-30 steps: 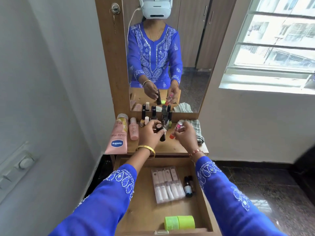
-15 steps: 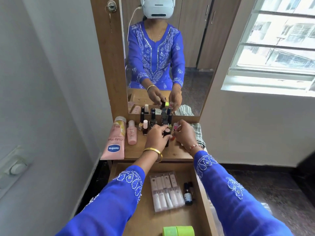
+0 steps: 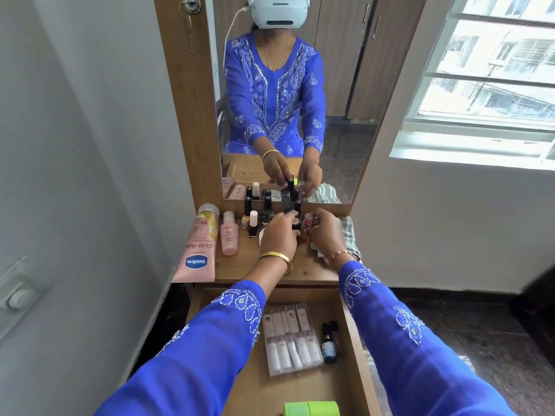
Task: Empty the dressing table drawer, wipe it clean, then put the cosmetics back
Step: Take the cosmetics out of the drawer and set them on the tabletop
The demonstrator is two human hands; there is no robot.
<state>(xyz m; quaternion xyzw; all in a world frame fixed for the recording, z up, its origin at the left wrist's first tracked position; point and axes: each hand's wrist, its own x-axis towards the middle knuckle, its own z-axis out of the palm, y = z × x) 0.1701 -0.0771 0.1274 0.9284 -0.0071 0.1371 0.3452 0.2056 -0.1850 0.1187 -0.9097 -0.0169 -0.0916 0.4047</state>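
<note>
Both hands have come down from a second ago onto the cluster of nail polish bottles (image 3: pixel 260 216) by the mirror (image 3: pixel 288 100). Left hand (image 3: pixel 279 235) fingers curl round a dark bottle (image 3: pixel 295 226); right hand (image 3: pixel 326 232) pinches a pink one (image 3: pixel 307 220). Set upright on the surface (image 3: pixel 270 265), they leave the open drawer (image 3: pixel 357 349) with the sachet pack (image 3: pixel 289 337), a small dropper bottle (image 3: pixel 329 343) and green tape (image 3: pixel 312 409), so emptying seems unfinished.
</note>
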